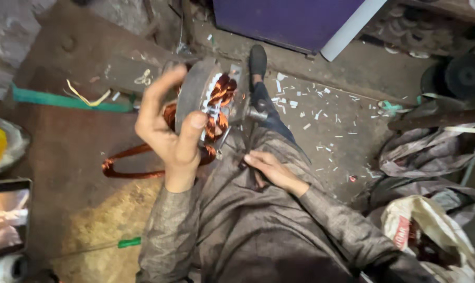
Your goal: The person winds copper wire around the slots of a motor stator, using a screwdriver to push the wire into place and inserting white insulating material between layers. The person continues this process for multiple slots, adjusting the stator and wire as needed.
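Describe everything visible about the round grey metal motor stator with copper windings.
The round grey metal motor stator with copper windings stands on edge at the person's lap. Reddish copper coils with white insulating strips fill its open face. A loose loop of copper wire trails from it across the floor. The left hand is raised against its rim; whether it grips is unclear. The right hand rests apart.

The motor stator (208, 99) stands on edge on the floor (80, 152) just ahead of the person's lap, with the left hand (166, 126) against its near left side and the right hand (271, 170) resting on the lap behind and to the right of it. A loose wire coil (130, 162) lies on the floor left of the stator and passes behind the left hand, and a phone (7, 217) lies far to the stator's left, nearer the person. The person's foot (257, 60) stretches out beyond the stator to its right, a scatter of paper scraps (305, 107) lies right of that, and sacks (426, 157) sit farthest right.
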